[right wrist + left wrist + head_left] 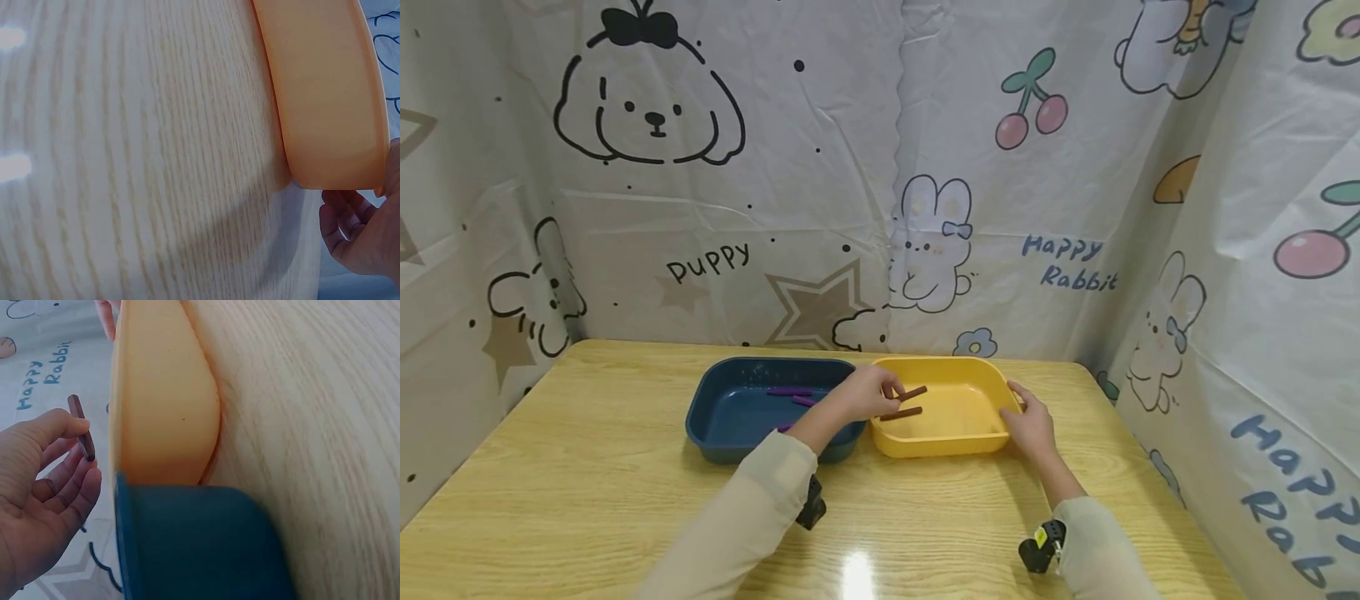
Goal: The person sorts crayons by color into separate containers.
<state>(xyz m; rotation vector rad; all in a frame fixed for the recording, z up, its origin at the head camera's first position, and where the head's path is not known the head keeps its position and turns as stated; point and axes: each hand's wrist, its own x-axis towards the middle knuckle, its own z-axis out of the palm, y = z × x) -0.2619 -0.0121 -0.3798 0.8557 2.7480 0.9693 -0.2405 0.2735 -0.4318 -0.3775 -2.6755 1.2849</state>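
Observation:
My left hand [863, 393] pinches a short brown six-sided stick [81, 427] between thumb and fingers, above the left end of the yellow tray [966, 408]. A second brown stick [901, 413] lies in that tray, just below the held one. My right hand [1032, 423] grips the tray's right end, with the thumb at the rim and the fingers curled at the outside wall. To the left stands a dark blue tray [726, 421] with several purple sticks [789, 391] in it. My left forearm crosses over its right side and hides part of it.
Both trays stand side by side on a wood-grain table [587, 467], near its back edge. A printed cloth curtain [820, 192] hangs behind the table and along both sides. Small black wrist cameras [1042, 546] sit at both sleeves.

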